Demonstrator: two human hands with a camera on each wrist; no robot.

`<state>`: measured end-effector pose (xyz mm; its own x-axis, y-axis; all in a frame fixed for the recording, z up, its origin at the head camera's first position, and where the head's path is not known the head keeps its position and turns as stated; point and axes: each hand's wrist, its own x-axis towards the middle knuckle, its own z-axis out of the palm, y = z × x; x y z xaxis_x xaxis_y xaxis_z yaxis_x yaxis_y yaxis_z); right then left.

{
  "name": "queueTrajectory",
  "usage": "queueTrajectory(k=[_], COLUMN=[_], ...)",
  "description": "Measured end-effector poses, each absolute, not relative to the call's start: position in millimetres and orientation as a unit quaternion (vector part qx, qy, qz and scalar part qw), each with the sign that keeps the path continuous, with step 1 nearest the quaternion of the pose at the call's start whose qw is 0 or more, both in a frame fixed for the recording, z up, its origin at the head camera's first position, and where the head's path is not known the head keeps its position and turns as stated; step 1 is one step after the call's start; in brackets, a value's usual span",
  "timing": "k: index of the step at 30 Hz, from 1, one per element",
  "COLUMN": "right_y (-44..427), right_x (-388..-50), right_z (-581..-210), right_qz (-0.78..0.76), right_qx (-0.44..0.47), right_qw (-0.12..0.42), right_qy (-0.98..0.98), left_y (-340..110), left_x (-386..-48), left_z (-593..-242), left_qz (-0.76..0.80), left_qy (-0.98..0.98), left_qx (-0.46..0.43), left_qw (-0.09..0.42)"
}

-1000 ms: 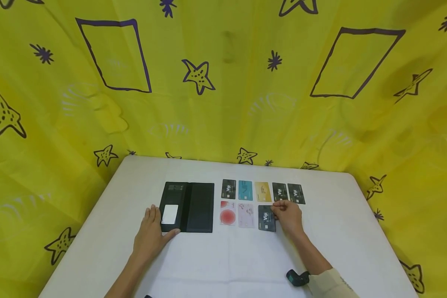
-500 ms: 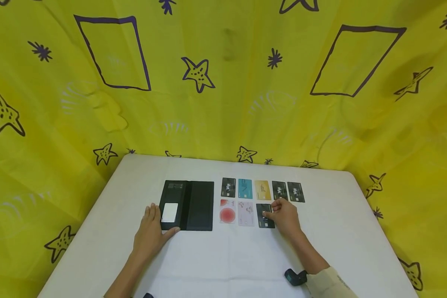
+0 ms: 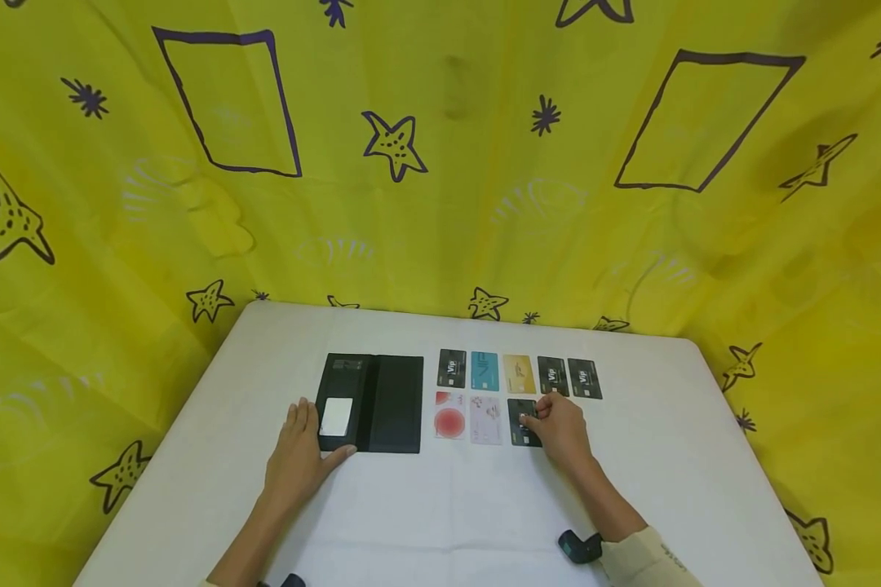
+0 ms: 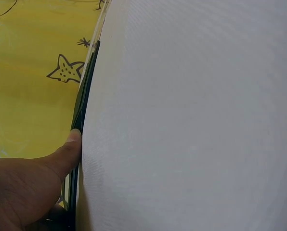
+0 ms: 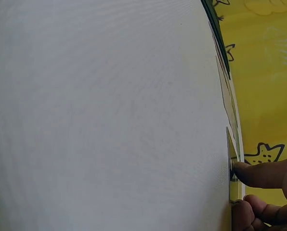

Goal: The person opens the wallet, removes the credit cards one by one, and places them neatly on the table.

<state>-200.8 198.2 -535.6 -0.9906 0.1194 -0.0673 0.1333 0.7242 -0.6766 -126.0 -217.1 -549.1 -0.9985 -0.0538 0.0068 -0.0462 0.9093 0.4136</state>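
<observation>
A black card wallet [image 3: 399,403] lies unfolded on the table, with a white card [image 3: 336,417] in its left half. My left hand [image 3: 296,448] rests against the wallet's left side, fingers extended and thumb along its lower edge. To the right, a black Vip card [image 3: 523,432] ends the nearer row of cards. My right hand [image 3: 564,432] holds this card at its right side, thumb on its face and the other fingers curled by its upper right corner. In the right wrist view the thumb [image 5: 247,173] touches the card; the fingertips' undersides are hidden.
Beside it in the nearer row lie a pink floral card [image 3: 485,421] and a card with a red circle [image 3: 449,417]. Behind them stretch a teal card [image 3: 484,372], a gold card [image 3: 518,375] and several black Vip cards [image 3: 584,379]. A yellow curtain [image 3: 455,244] hangs beyond the table.
My right thumb has moved from the card's right edge onto its face, and the card has straightened slightly in its row. My left hand has stayed at the wallet.
</observation>
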Motion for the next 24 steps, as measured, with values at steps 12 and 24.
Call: queueTrajectory(k=[12,24], right_y=[198,184], right_x=[-196,-199], right_z=[-527,-515], right_qz=[-0.350,-0.366], right_qx=[0.065,0.054], right_qw=[0.019,-0.012], right_qy=[0.934,0.929], left_y=[-215,-216], left_x=[-125,-126], left_z=[-548,-548], left_qz=[-0.215,-0.213], left_qy=[-0.976,-0.977], left_qx=[0.030,0.026], left_qw=[0.005,0.003])
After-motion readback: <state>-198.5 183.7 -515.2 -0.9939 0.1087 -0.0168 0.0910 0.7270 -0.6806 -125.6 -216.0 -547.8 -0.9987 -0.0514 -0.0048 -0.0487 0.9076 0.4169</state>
